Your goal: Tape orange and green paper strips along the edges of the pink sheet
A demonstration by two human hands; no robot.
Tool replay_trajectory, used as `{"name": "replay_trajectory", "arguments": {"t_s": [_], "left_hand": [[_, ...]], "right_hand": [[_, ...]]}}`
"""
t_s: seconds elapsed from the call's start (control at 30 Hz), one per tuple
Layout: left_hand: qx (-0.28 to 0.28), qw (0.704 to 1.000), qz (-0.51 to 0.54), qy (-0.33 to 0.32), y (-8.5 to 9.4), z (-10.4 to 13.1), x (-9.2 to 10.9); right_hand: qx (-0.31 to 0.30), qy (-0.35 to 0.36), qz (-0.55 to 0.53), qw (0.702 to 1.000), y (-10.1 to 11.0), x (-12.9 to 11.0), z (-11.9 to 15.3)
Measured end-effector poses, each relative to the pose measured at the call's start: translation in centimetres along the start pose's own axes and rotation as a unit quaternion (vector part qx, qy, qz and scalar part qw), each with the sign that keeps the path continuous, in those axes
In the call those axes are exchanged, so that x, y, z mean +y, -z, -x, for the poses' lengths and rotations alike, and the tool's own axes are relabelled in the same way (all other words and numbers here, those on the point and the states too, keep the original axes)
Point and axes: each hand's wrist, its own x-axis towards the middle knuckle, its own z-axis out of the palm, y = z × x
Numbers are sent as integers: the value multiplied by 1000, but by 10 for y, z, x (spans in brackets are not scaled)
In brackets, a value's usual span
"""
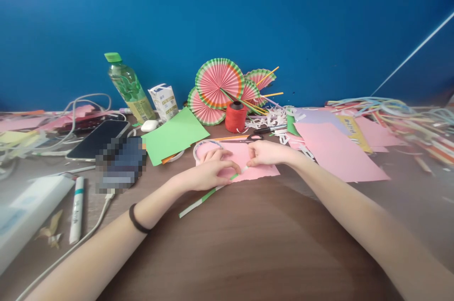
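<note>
Paper strip (198, 202) is pinched by left hand (206, 172) and right hand (266, 152), bottle (130, 88) and carton (164, 102) beyond.

Soft, bright light covers the brown wood-grained table (213, 249); a broad shadow dims its near side. The smooth blue wall (283, 12) darkens at upper right. Side edges stretch and blur; one left patch is pixelated.

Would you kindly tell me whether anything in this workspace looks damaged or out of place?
The pink sheet under the left hand and right hand has a ragged near edge, as if torn. White paper shreds lie loose beside the red spool, looking untidy. The bottle appears tilted, though that may be lens distortion.
</note>
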Motion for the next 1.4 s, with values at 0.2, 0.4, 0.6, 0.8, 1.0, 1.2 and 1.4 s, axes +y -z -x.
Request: {"name": "replay_trajectory", "arguments": {"t_s": [0.2,0.4,0.6,0.8,1.0,1.2,1.4], "left_hand": [[15,999,13,-25,4,-1,-3],[169,980,-69,77,7,-2,-11],[131,966,-169,143,7,-2,-17],[176,979,-49,87,10,-3,-8],[161,959,227,50,10,-6,-8],[165,923,345,49,14,-5,-5],[190,922,329,77,17,-3,3]], "right_hand": [[6,6,-11,1000,2,6,-4],[7,15,-23,1000,2,7,-4],[69,52,-76,993,0,4,-5],[165,121,-211,956,-2,-3,-2],[257,236,-257,901,-8,-22,7],[344,283,-182,877,-16,-30,8],[400,304,-30,864,-24,-40,10]]}}
